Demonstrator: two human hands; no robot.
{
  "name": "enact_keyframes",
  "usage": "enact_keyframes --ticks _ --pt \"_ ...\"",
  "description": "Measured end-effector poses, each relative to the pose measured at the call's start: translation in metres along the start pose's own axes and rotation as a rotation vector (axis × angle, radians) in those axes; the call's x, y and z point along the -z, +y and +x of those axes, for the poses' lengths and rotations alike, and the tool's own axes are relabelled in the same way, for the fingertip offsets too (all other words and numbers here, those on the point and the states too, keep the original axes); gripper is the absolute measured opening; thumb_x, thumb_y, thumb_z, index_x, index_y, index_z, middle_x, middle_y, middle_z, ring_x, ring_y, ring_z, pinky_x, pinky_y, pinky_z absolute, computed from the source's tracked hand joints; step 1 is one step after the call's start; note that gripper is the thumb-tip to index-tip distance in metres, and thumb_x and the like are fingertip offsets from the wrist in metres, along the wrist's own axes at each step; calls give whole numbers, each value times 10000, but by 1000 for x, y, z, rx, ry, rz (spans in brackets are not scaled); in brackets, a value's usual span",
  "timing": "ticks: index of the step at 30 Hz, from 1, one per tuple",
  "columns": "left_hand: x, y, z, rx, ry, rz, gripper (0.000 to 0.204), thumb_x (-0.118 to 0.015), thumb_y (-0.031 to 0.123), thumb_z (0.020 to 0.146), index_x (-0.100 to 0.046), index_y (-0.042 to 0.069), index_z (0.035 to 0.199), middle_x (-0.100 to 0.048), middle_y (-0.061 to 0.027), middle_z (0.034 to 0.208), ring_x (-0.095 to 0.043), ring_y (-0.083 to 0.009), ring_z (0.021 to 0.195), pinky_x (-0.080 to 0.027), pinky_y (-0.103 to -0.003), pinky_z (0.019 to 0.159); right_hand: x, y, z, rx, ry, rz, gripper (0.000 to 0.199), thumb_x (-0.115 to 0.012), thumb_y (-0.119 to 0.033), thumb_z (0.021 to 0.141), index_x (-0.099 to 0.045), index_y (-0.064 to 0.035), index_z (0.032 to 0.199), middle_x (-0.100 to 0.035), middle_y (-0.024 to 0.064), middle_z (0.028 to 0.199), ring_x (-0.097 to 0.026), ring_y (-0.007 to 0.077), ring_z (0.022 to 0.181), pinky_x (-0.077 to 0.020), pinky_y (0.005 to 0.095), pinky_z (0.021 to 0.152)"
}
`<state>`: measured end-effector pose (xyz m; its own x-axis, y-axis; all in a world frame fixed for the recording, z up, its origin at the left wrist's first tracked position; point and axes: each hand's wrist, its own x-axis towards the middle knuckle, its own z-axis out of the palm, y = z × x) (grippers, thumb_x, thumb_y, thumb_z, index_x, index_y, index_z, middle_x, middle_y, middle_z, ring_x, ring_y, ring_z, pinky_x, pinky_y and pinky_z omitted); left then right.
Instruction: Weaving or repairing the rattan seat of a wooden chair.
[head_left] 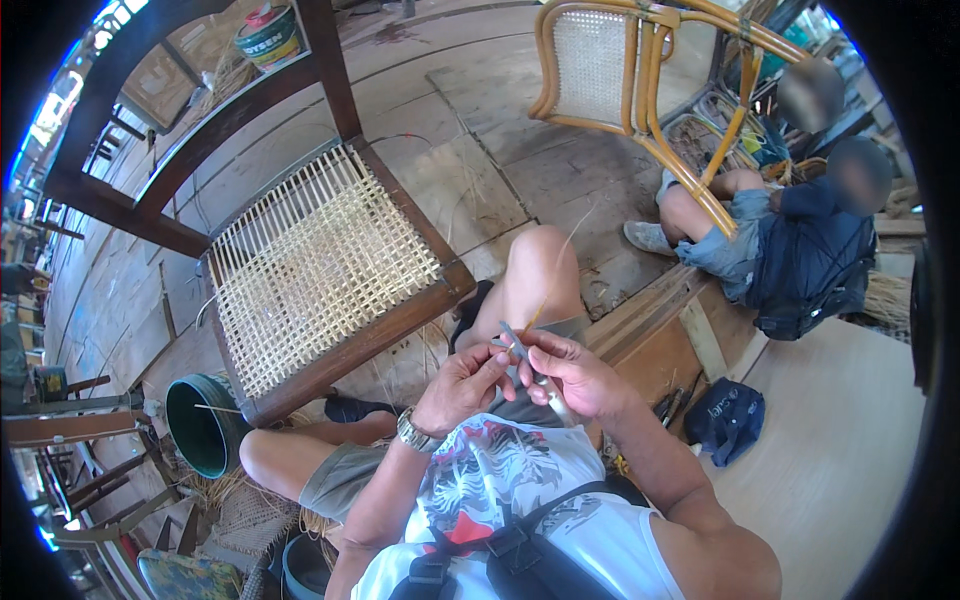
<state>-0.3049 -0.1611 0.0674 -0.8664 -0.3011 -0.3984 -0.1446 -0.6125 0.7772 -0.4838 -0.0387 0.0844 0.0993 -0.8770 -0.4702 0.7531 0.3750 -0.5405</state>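
L hand (465, 388): grip pinched on thin strand (549, 287), end hidden. R hand (574, 374): grip round grey tool (514, 340), pt. covered, type unclear. Woven-seat chair (325, 270): top cut off.

Chair frame (355, 348) dark brown; woven seat (320, 265) pale straw, checked lattice. Strand (541, 307) golden tan, small tool (515, 345) grey. Rattan chair (645, 80) honey-orange, back panel (593, 62) whitish, fine mesh. Bucket (205, 442) dark green. Tank top (570, 490) white, grey-black leafy print, red patch; straps (550, 565) black; shorts (345, 480) olive-grey; watch (413, 432) silvery. Co-worker's top (830, 235) navy, denim shorts (718, 252) faded blue. Cap (725, 420) navy, white lettering. Board (840, 400) pale beige. Paint tin (270, 42) green-yellow.
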Motion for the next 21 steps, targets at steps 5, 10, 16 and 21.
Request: enact_keyframes --ticks 5,10,16,21 --pt "12 -1 -17 43 81 389 272 -495 243 1031 -629 12 1082 -680 -6 811 -449 -5 608 -372 -172 550 24 -28 -6 140 214 30 392 -511 -256 1022 -502 -110 1385 -582 34 828 -534 131 702 -440 276 599" --pt "14 -15 -18 -79 114 385 268 -512 221 1020 -620 -23 1054 -690 -30 778 -594 -62 696 -463 -232 623 19 1 -2 -100 1 63 468 -482 -306 1021 -440 -82 1430 -575 38 839 -522 143 683 -442 287 618" --pt "10 -23 -13 -130 267 464 236 -564 215 1000 -623 -13 1010 -660 -28 716 -576 -65 648 -454 -252 571 11 37 19 -143 62 188 288 -530 -128 1004 -568 -100 1289 -572 49 810 -533 159 687 -455 293 613" --pt "13 -22 -23 -206 369 563 217 -614 198 970 -622 -15 936 -605 -66 648 -542 -77 587 -434 -279 529 -1 42 25 -98 68 160 303 -555 -127 998 -557 -61 1294 -560 43 776 -531 135 642 -448 256 575"
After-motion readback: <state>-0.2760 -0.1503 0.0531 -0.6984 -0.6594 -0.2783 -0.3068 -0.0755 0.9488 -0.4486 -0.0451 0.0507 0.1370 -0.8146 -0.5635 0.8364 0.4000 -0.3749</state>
